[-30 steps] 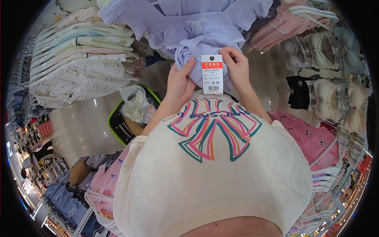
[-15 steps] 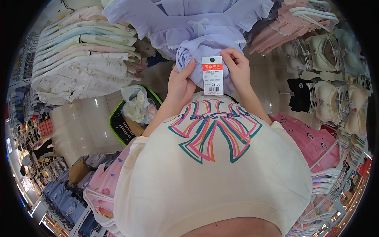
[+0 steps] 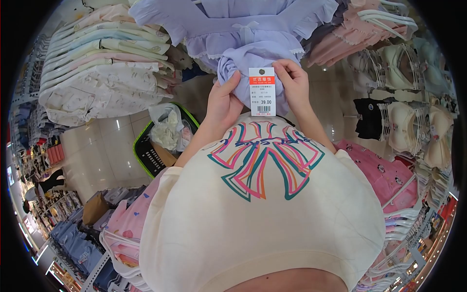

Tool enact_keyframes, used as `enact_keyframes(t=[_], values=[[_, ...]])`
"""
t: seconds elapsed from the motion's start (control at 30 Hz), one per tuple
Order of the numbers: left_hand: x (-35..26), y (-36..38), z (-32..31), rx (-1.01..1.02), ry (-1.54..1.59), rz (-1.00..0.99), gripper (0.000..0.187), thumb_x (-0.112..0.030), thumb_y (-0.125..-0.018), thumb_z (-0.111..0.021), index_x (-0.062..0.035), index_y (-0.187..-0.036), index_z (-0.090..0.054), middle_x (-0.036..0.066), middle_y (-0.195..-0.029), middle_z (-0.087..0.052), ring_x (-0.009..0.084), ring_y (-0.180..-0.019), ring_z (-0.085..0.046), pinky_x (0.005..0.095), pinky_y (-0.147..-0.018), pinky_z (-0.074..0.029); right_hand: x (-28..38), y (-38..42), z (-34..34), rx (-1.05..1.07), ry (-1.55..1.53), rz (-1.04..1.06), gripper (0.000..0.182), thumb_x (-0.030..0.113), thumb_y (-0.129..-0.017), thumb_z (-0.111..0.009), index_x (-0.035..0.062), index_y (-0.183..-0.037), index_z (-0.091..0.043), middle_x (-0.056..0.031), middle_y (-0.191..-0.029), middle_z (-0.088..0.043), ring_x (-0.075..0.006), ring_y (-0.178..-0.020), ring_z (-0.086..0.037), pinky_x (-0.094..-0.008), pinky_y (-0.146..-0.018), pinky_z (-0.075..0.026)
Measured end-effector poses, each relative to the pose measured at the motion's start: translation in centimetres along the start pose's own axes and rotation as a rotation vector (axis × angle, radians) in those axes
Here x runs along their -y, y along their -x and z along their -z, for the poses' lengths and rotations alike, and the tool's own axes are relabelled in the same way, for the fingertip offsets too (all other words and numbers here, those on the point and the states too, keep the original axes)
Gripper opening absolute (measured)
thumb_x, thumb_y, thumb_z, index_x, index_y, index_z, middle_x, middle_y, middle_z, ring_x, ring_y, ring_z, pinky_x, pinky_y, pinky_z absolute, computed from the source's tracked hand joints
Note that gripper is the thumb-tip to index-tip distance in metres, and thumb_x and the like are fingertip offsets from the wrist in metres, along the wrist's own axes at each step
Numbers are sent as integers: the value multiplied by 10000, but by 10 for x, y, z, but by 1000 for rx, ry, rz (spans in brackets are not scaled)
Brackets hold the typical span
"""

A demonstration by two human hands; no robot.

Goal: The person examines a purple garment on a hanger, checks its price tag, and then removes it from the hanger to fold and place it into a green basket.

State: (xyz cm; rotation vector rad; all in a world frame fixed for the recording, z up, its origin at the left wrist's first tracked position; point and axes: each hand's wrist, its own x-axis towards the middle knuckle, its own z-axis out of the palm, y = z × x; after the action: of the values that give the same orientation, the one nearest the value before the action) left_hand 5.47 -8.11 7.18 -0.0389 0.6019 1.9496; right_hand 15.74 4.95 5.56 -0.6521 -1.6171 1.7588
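A lavender dress (image 3: 233, 31) with ruffles and a small bow hangs at the top centre, its lower part bunched up between my hands. My left hand (image 3: 224, 97) grips the bunched cloth, thumb on top. On the other side my right hand (image 3: 292, 80) pinches the cloth beside the upper right edge of a tag; whether it also holds the tag is unclear. The white and red price tag (image 3: 262, 92) reads 39.00 and faces up, lying over the cloth between both hands.
Pale printed garments (image 3: 102, 92) hang at the upper left, pink ones (image 3: 340, 36) at the upper right. Bras (image 3: 403, 127) hang at the right. A black basket with a green rim (image 3: 141, 148) holding plastic-bagged items stands on the floor, left of centre. Pink clothes (image 3: 129, 219) flank my body.
The tag has shifted very slightly upward and left in view. Both hands keep their hold on the cloth.
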Motion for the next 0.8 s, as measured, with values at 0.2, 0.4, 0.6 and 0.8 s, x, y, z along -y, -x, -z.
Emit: enact_keyframes(t=[0.2, 0.4, 0.6, 0.8], values=[[-1, 0, -1, 0, 11, -7, 324, -98, -838, -507, 4, -1127, -402, 106, -1086, -511, 212, -1006, -504, 362, -884, -393, -1, -2, 0, 10, 10, -4, 140, 146, -804, -592, 12, -844, -605, 69, -620, -485, 4, -545, -365, -155, -477, -274], [1, -1, 0, -16, -26, -35, 322, -127, -862, -462, 20, -1138, -386, 130, -1098, -508, 225, -1011, -508, 364, -883, -402, 0, -3, 1, 17, 3, -11, 149, 153, -806, -592, 10, -848, -602, 67, -623, -489, 4, -550, -372, -152, -483, -281], [0, -1, -3, -10, 8, -46, 329, -82, -832, -513, 8, -1127, -398, 108, -1089, -509, 209, -1007, -502, 352, -887, -393, 3, -4, 0, 25, -17, -12, 152, 152, -808, -590, 6, -851, -600, 51, -652, -518, -3, -571, -406, -149, -505, -314], [3, -2, -2, -16, 6, -84, 309, -70, -831, -509, 18, -1112, -412, 112, -1087, -513, 205, -1005, -503, 346, -888, -391, 6, -6, -1, 34, -31, 2, 150, 127, -808, -586, -8, -873, -595, 11, -721, -576, -21, -634, -483, -149, -566, -376]])
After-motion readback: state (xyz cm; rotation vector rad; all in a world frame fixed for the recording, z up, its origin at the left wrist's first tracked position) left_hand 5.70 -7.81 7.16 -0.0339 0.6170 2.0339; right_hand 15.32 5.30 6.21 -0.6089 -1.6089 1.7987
